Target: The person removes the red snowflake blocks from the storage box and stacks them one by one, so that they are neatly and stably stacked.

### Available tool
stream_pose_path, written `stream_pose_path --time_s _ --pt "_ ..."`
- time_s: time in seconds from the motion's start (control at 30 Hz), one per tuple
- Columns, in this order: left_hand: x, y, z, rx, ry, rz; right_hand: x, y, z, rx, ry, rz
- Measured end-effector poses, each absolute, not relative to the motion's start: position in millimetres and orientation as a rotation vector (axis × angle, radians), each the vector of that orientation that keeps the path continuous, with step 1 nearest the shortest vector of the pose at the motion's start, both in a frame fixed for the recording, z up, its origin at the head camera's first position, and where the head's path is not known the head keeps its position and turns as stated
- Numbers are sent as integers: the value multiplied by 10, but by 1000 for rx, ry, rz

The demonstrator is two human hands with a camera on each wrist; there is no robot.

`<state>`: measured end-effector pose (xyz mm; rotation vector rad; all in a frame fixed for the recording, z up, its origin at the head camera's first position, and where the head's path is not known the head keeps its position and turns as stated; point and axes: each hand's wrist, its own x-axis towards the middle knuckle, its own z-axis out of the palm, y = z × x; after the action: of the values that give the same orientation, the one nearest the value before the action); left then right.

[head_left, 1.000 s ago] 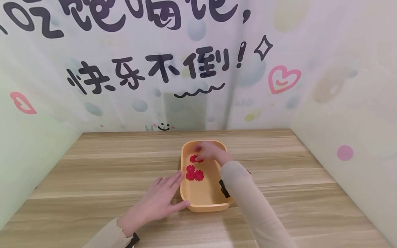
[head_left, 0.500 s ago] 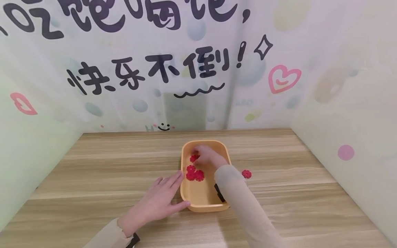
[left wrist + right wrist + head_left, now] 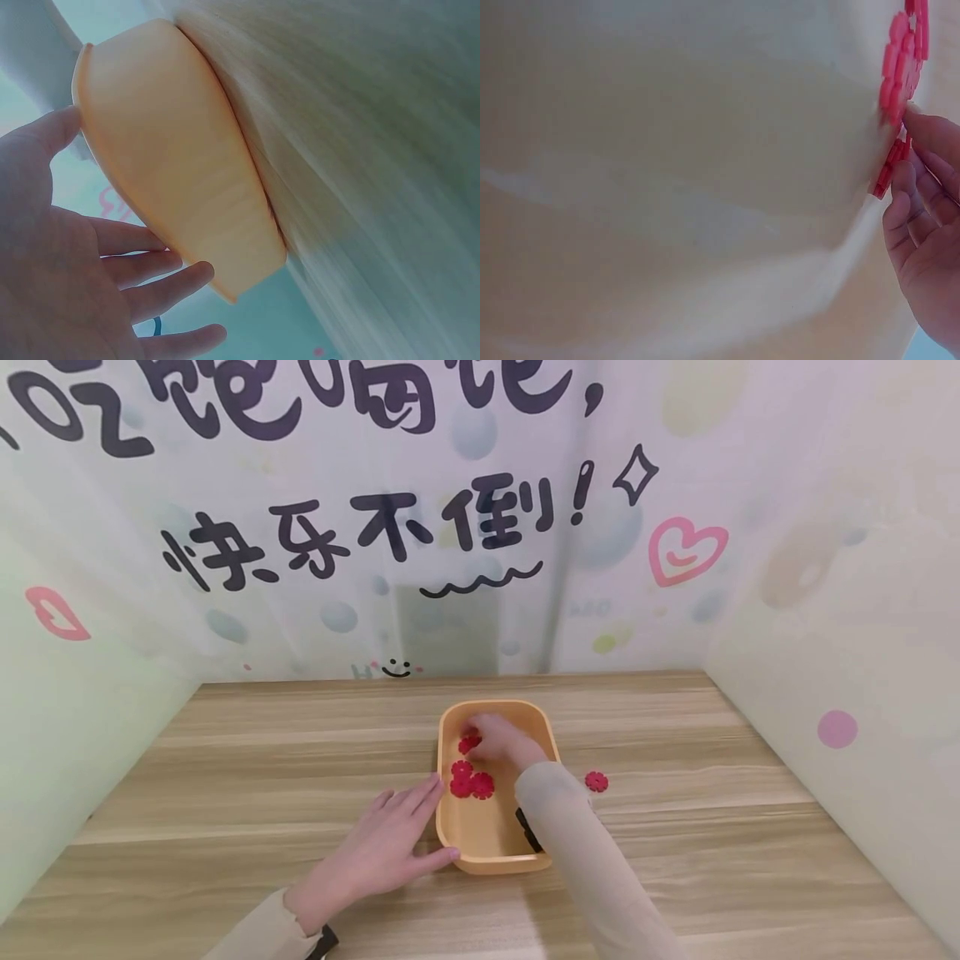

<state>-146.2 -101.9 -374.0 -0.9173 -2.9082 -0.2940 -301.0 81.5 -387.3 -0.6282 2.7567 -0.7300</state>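
An orange plastic bin point(image 3: 487, 835) stands on the table with several red, flower-shaped snowflake discs point(image 3: 462, 787) lying along its left side. My left hand point(image 3: 390, 839) rests at the bin's left rim, its thumb near the front corner. In the left wrist view the left hand's fingers point(image 3: 172, 292) are spread and lie against the outer wall. My right hand point(image 3: 501, 739) reaches down inside the bin, at the back left. There, in the right wrist view, thumb and fingertips pinch a red snowflake disc point(image 3: 892, 166), while more discs point(image 3: 900, 71) stand close beside the thumb.
One red snowflake disc point(image 3: 597, 782) lies on the wooden table point(image 3: 285, 760) to the right of the bin. A white printed curtain point(image 3: 315, 610) closes off the back, and pale walls point(image 3: 862, 635) stand at both sides.
My right hand has shifted slightly left and lower in the bin, onto the back disc. Its sleeve has moved left, uncovering the loose disc on the table. The left hand stays put.
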Motion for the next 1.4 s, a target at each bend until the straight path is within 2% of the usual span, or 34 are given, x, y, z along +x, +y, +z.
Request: stream_pose_path --time_s 0.33,1.0,1.4 --pt "-1460 -1012 -3735 -923 -2912 -316 -3044 865 -3768 -706 2739 -809" --pt "-1453 -1001 -3716 -913 -2922 -336 -3091 1146 -3108 -886 2808 -751" --pt "-1452 -1000 -3729 -911 -2914 -335 -3070 1568 -3118 -1040 2773 -794"
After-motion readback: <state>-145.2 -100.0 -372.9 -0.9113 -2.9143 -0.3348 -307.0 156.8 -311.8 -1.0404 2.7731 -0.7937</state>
